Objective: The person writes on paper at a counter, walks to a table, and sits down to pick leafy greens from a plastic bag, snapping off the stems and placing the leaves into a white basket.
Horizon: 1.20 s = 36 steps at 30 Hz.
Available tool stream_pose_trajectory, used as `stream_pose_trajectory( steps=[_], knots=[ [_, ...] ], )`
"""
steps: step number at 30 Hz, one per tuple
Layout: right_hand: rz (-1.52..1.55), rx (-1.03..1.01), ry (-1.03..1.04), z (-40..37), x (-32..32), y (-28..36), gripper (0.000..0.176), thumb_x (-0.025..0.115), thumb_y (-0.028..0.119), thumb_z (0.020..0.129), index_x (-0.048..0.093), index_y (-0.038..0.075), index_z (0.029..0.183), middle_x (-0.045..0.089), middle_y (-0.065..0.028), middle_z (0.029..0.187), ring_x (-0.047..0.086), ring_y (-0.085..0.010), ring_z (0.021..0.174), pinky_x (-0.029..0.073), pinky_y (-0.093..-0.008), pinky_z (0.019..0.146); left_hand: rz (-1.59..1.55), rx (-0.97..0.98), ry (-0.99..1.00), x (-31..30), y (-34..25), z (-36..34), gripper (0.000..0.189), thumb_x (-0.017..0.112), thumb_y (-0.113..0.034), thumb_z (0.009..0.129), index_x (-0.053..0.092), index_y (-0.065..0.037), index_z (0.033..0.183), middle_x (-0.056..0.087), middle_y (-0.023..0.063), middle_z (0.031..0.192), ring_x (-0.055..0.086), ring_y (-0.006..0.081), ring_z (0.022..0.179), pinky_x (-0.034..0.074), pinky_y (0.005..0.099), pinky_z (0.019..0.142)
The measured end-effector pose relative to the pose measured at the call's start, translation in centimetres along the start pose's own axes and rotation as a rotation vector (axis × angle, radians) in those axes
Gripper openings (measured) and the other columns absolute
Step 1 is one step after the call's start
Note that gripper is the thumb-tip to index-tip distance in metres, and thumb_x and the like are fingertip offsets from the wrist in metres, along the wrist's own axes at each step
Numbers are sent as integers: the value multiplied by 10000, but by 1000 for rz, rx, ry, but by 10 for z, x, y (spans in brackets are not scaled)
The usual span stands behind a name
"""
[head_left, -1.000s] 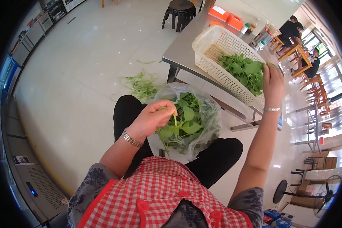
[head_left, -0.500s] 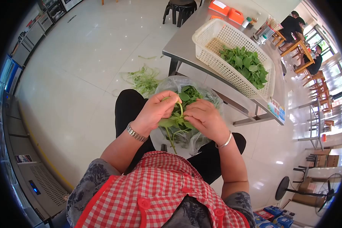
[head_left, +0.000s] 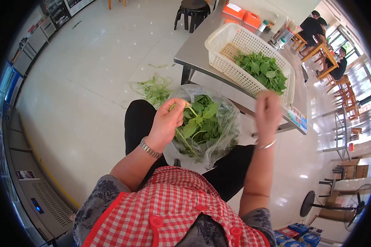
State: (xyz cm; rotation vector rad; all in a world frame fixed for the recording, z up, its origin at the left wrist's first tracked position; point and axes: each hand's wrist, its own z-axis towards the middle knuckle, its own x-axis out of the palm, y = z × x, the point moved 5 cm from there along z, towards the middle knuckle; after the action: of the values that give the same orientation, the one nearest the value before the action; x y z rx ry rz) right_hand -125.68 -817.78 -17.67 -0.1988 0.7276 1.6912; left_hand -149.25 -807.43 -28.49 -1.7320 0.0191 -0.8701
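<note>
My left hand (head_left: 168, 121) pinches a leafy green stem (head_left: 190, 128) over an open clear plastic bag (head_left: 230, 138). Loose leafy greens (head_left: 210, 123) fill the bag, which sits between my knees. My right hand (head_left: 268, 113) is raised beside the front side of a white perforated plastic basket (head_left: 219, 55); motion blurs its fingers, so what they hold, if anything, cannot be made out. Picked green leaves (head_left: 261, 71) lie heaped in the basket's near right part.
The basket stands on a metal table (head_left: 191, 51), with orange containers (head_left: 251, 19) and a chopstick holder (head_left: 285, 35) behind it. Pale stem scraps (head_left: 152, 90) litter the floor. A black stool (head_left: 192, 14) stands beyond, a fan (head_left: 307, 203) at right. People sit far right.
My right hand has left the stem and moved right and up to the basket, now blurred. My left hand still holds the stem and has shifted slightly left.
</note>
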Motion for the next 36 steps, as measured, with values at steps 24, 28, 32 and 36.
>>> stream_pose_trajectory(
  steps=[24,28,32,36],
  knots=[
    [926,500,524,-95,72,34,97,540,56,919,617,4,947,597,-62,921,551,-145,847,440,-261,771,637,589,97,38,-26,-26,80,548,-84,916,590,-16,914,555,61,776,502,145,679,406,278,632],
    [890,346,469,-79,60,44,85,543,66,918,610,15,931,604,-70,930,555,-161,840,438,-267,770,644,721,96,44,-38,-34,50,566,-63,897,595,-22,900,532,72,748,496,182,650,394,281,603],
    [506,-73,383,-47,37,66,62,588,73,884,608,25,918,608,-81,903,571,-227,806,452,-293,750,724,892,133,50,-63,-40,42,584,-61,881,606,-32,902,526,64,706,481,186,599,385,288,552],
    [138,-274,535,-31,29,83,21,604,34,842,609,29,862,623,-87,866,579,-246,772,455,-340,725,914,1015,260,56,-78,-36,63,620,-44,840,622,-47,903,511,56,652,460,201,540,369,305,495]
  ],
)
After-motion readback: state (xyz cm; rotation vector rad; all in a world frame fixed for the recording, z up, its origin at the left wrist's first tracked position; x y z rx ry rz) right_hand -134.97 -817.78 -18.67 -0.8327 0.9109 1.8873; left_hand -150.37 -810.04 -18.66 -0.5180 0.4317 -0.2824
